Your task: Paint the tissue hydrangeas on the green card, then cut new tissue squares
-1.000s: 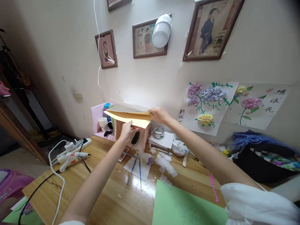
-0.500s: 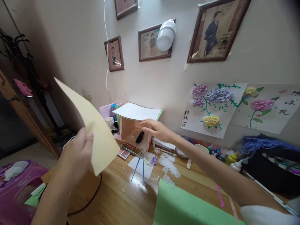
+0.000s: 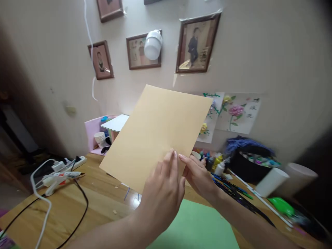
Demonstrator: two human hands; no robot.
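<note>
From my end I see a pale wall (image 3: pixel 241 52) with framed pictures (image 3: pixel 198 43), a bulb (image 3: pixel 153 45) before one, a cord (image 3: pixel 88 33) at left and flower posters (image 3: pixel 238 114) lower right. Below, light glares on the table (image 3: pixel 101 207); the far left reaches me dark, blurred.

Wall (image 3: pixel 64 58): a white lamp (image 3: pixel 153 47) hung at upper centre, overlapping a framed photo (image 3: pixel 135 53).
Table (image 3: pixel 101 211): a glue gun (image 3: pixel 61 178) lay at lower left, beside a power strip (image 3: pixel 82 160).
Paper cups (image 3: pixel 100 140): stood stacked left of centre.
</note>
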